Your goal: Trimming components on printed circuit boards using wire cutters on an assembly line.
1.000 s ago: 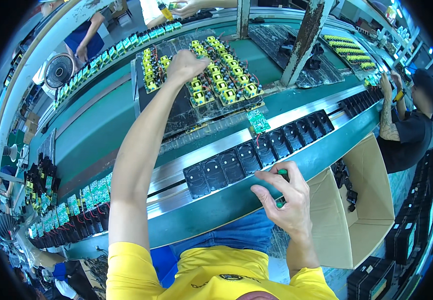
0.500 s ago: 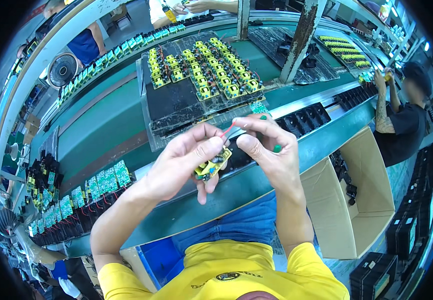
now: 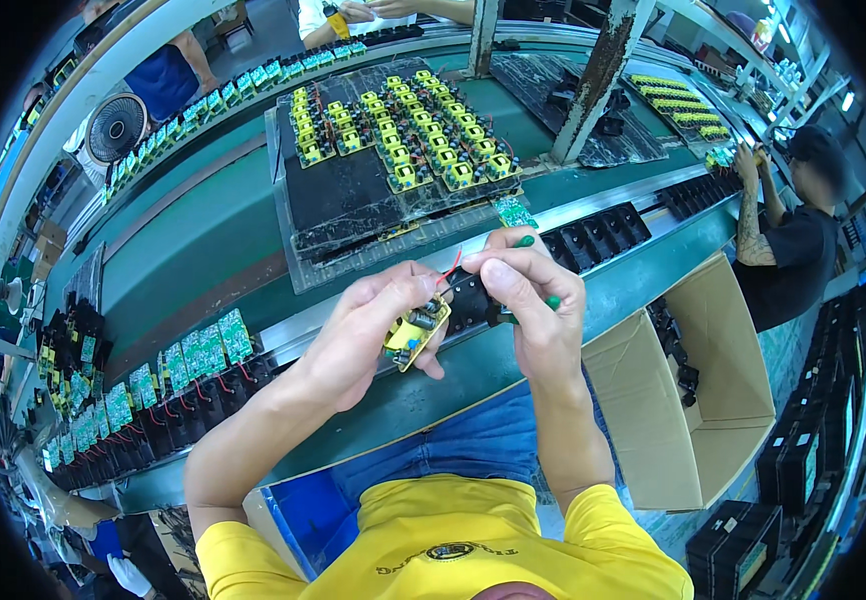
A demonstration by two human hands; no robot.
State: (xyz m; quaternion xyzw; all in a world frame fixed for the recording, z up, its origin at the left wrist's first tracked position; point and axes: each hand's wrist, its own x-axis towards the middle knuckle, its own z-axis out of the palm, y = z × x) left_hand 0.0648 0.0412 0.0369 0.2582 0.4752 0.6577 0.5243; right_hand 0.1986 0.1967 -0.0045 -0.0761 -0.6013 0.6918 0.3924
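Observation:
My left hand (image 3: 348, 345) is closed on a small yellow circuit board (image 3: 421, 335) with dark and blue parts, tilted in front of my body. From its upper end a short red wire (image 3: 450, 268) rises past the left thumb and fingertip. My right hand (image 3: 548, 315) is closed beside it, thumb and index fingertips next to the wire's upper end; whether they touch the wire I cannot tell. Green-handled pliers (image 3: 553, 302) lie in that hand, their two handle ends poking out between the fingers and the jaws mostly hidden.
Rows of yellow boards (image 3: 433, 140) stand on a black slab (image 3: 338, 205) across the bench. Black cases (image 3: 593, 238) line the rail at right; green boards with red wires (image 3: 213, 350) sit in cases at left. A cardboard box (image 3: 653, 410) stands at right, near a co-worker (image 3: 793, 220).
The whole view has shifted slightly. My right thumb and fingers have drawn closer together near the red wire, and the board has turned a little in my left hand.

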